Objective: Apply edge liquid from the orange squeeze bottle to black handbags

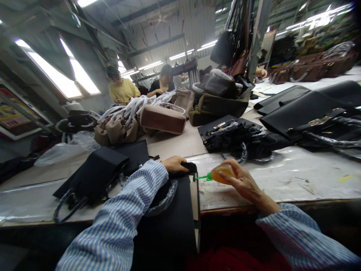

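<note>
A black handbag (169, 222) lies in front of me over the table edge, its beige inner edge facing right. My left hand (175, 164) grips the bag's far end, fingers closed over the black material. In my right hand (239, 180) is a glue bottle (222, 174) with amber liquid, held on its side. Its thin green nozzle points left, the tip at or very close to the bag's open edge; I cannot tell if they touch. A plastic-wrapped handle (166, 199) curves over the bag beside my left forearm.
More black bags (96, 173) lie at left, with others (239, 135) ahead and at right. Taupe bags (163, 118) with wrapped handles and olive bags (217, 107) are piled farther back. Two people (122, 88) sit across the table (254, 177).
</note>
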A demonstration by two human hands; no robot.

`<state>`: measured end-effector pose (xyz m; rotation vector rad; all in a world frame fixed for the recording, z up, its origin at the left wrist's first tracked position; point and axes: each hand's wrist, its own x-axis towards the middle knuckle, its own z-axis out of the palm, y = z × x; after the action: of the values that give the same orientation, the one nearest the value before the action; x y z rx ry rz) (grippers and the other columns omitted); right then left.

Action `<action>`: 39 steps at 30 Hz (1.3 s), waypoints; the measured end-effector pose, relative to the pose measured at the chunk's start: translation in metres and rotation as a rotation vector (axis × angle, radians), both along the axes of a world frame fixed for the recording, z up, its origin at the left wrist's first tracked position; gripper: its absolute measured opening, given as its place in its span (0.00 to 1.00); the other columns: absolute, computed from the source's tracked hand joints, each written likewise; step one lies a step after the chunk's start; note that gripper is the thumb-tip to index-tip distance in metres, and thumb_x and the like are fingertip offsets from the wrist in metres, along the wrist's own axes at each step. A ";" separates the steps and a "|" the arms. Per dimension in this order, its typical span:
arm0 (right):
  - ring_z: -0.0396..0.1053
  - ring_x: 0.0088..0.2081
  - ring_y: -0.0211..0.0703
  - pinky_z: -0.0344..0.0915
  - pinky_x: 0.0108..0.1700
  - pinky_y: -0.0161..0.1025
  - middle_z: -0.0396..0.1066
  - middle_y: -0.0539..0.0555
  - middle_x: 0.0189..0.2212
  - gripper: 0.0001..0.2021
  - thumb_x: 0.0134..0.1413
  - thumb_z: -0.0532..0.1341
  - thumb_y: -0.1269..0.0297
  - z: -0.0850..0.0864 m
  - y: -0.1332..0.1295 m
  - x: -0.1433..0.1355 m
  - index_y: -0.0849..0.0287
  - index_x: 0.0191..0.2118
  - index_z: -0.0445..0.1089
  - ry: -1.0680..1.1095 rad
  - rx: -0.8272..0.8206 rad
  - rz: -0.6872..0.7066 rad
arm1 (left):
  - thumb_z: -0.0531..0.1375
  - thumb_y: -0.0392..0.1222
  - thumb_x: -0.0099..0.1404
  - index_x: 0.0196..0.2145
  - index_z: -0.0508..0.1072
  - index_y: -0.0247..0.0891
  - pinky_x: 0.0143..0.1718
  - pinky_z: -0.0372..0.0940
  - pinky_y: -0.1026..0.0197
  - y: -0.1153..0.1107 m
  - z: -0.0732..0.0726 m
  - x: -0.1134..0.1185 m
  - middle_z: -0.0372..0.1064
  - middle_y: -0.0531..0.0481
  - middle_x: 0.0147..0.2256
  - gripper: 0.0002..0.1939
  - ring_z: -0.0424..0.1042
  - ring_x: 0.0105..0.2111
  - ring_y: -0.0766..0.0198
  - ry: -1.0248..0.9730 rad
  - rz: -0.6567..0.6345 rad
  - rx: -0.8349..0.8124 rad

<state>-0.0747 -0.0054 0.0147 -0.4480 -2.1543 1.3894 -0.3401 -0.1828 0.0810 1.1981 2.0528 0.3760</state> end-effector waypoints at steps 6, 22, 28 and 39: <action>0.72 0.35 0.53 0.67 0.40 0.48 0.74 0.54 0.34 0.23 0.58 0.65 0.40 0.000 0.004 -0.006 0.54 0.47 0.71 0.014 0.029 -0.056 | 0.68 0.50 0.56 0.39 0.84 0.37 0.42 0.65 0.61 0.000 -0.001 -0.001 0.78 0.52 0.33 0.17 0.74 0.38 0.58 0.014 -0.013 0.005; 0.74 0.35 0.53 0.70 0.39 0.47 0.75 0.53 0.35 0.23 0.61 0.64 0.40 -0.005 0.002 0.011 0.54 0.50 0.70 -0.024 -0.019 0.088 | 0.70 0.51 0.57 0.42 0.84 0.37 0.43 0.67 0.61 -0.001 -0.006 -0.004 0.80 0.51 0.35 0.19 0.76 0.39 0.58 -0.003 -0.041 0.028; 0.74 0.35 0.51 0.71 0.38 0.45 0.76 0.52 0.35 0.22 0.61 0.66 0.41 -0.005 0.005 0.013 0.54 0.49 0.71 -0.027 -0.041 0.122 | 0.69 0.51 0.57 0.42 0.84 0.37 0.43 0.66 0.61 0.000 -0.006 -0.004 0.80 0.51 0.36 0.18 0.76 0.40 0.58 -0.002 -0.048 0.035; 0.74 0.35 0.51 0.69 0.38 0.45 0.75 0.52 0.35 0.23 0.60 0.66 0.42 -0.004 -0.002 0.023 0.54 0.49 0.70 -0.025 -0.084 0.152 | 0.69 0.49 0.56 0.38 0.83 0.37 0.40 0.65 0.62 0.000 -0.003 0.000 0.78 0.53 0.31 0.15 0.74 0.35 0.60 -0.017 -0.015 0.034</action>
<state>-0.0515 -0.0076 0.0106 -0.3395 -2.1953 1.5690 -0.3396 -0.1825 0.0782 1.2255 2.0290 0.4137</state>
